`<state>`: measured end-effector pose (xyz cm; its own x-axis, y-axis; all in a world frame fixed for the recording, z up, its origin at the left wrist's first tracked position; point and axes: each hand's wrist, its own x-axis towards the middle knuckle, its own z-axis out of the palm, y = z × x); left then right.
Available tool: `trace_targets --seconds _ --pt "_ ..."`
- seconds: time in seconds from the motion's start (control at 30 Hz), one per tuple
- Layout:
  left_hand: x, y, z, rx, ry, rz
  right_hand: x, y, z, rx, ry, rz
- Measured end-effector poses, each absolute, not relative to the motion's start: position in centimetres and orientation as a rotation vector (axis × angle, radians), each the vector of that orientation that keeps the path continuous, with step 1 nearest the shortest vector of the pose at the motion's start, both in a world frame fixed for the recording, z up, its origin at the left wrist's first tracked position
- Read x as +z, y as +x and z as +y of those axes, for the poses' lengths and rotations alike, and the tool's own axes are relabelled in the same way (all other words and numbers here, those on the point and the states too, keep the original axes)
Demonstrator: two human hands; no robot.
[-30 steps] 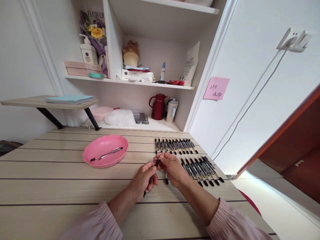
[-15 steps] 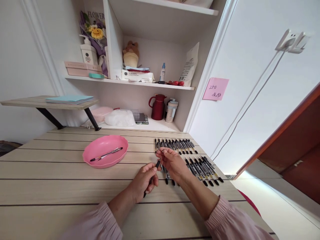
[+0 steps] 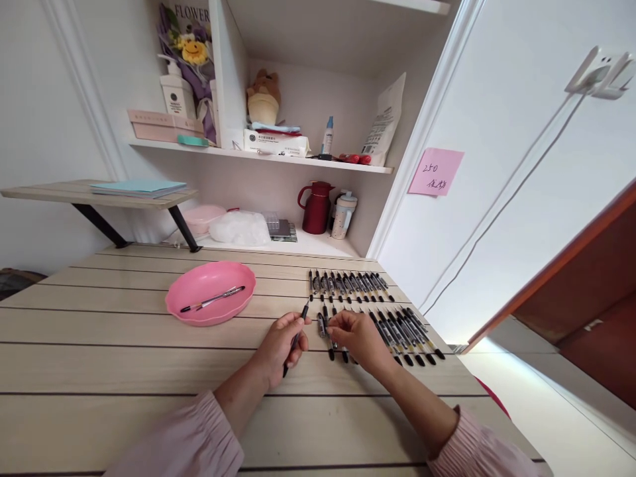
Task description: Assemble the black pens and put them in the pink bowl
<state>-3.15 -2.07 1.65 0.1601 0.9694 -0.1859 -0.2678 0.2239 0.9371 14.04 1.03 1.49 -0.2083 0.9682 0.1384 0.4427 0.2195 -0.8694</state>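
Note:
My left hand is closed around a black pen, which slants with its thin point uppermost. Just to the right, my right hand is lowered over the left end of the near row of pens. Its thumb and forefinger are pinched together beside a short dark, printed piece; the fingers hide what they grip, if anything. Several pens with black ends lie under and beside this hand. Behind it, a second row of pens lies side by side on the slatted wooden table.
A pink scalloped dish with a few slim pens or refills inside stands left of my hands. A small raised shelf stands at the back left. Behind the table, a cubby holds a red jug and a pale cup.
My right hand has moved from the tip of the pen in my left hand down to the near row. The pen's thin point now shows. The view has shifted slightly.

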Motion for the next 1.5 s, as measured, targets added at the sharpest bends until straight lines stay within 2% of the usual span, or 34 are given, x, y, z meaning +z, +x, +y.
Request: trace_targets --seconds 0.27,0.5,1.23,1.5 --pt "1.4 -3.2 -2.0 1.092 0.921 0.999 1.9 13.3 -0.8 0.420 -1.401 -2.199" --pt "1.1 -3.2 -1.8 1.082 0.923 0.991 1.9 12.9 -1.2 0.174 -1.573 -2.312" --pt "1.1 -3.1 -1.8 1.075 0.936 1.010 1.9 11.8 -1.0 0.103 -1.704 -2.348" --pt "1.2 -3.0 -1.7 1.250 0.845 1.026 1.9 12.2 -1.3 0.105 -1.702 -2.316"
